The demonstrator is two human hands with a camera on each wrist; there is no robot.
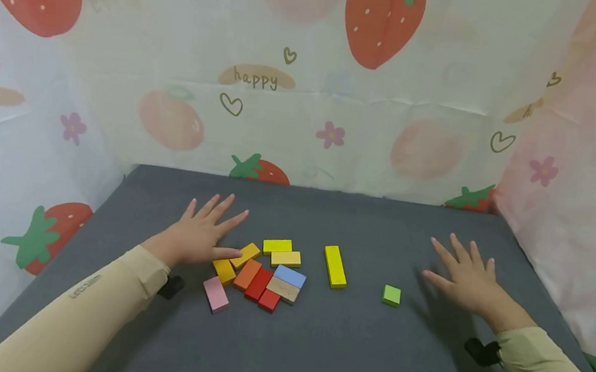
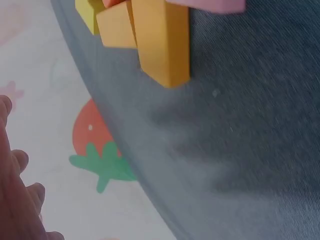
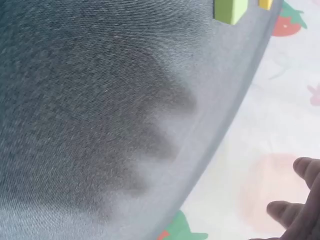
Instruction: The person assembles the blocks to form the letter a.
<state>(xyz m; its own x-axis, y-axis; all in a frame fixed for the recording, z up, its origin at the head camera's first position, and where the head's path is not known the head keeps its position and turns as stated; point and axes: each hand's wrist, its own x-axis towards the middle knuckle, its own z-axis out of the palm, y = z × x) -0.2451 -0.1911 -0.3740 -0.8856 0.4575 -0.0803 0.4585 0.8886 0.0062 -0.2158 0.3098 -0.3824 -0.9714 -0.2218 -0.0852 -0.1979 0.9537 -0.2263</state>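
My left hand (image 1: 197,237) hovers with fingers spread at the left edge of a group of wooden blocks, its thumb overlapping an orange-yellow block (image 1: 246,256) in the head view. A pink block (image 1: 216,295) lies nearest below that hand. Orange (image 1: 247,274), red (image 1: 258,284), blue (image 1: 289,276) and tan (image 1: 283,290) blocks lie close together beside it. Two yellow blocks sit just behind them. A long yellow block (image 1: 335,267) lies apart, right of the group. My right hand (image 1: 470,282), fingers spread and holding nothing, is to the right of a small green block (image 1: 391,295).
A dark grey cloth covers the table (image 1: 335,353). White curtains printed with strawberries (image 1: 383,19) hang behind and at both sides. Each wrist bears a dark strap-on device (image 1: 482,352). Shadows of the hands fall on the cloth.
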